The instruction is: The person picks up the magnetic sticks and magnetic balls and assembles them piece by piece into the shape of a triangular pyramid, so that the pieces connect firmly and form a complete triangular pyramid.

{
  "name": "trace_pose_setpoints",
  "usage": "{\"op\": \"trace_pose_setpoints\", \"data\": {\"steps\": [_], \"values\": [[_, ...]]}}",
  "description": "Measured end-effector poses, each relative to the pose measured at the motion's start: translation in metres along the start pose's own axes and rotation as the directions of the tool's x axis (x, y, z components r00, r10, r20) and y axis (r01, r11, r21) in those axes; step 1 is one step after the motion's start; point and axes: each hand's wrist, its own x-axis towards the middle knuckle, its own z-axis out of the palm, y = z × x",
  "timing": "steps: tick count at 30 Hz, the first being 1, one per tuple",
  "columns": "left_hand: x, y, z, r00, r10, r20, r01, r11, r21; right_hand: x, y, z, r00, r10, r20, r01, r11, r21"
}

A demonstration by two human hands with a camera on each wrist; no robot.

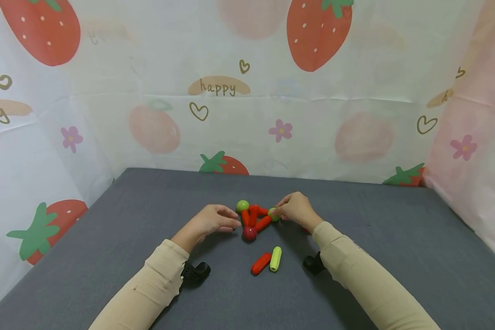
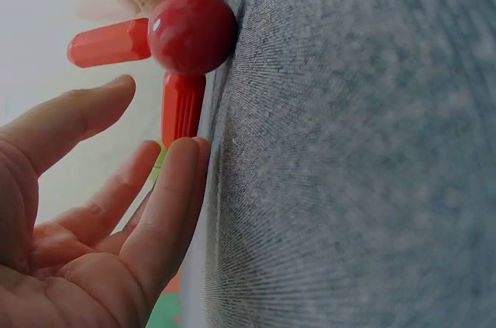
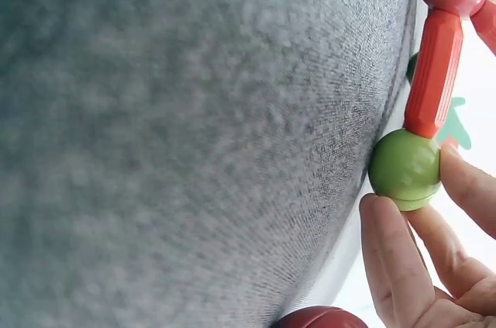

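Observation:
Several red rods join a red ball and two green balls into a frame lying on the dark grey table. At the frame's right corner, my right hand pinches the green ball between thumb and fingers. The other green ball is at the far left corner. My left hand is just left of the frame, fingers loosely spread and holding nothing. In the left wrist view its fingertips come close to a red rod, and another red rod slants up from the red ball.
Nearer the person, a loose red rod and a yellow-green rod lie side by side. A red rounded piece lies by the right hand, mostly hidden by the wrist in the head view. A printed curtain closes off the table's back.

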Motion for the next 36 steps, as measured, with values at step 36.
{"op": "trace_pose_setpoints", "data": {"steps": [36], "values": [[-0.003,0.004,0.002,0.993,-0.011,0.12,0.008,1.0,0.025,-0.025,0.011,-0.013,0.988,-0.062,0.144,0.061,0.998,0.015]]}}
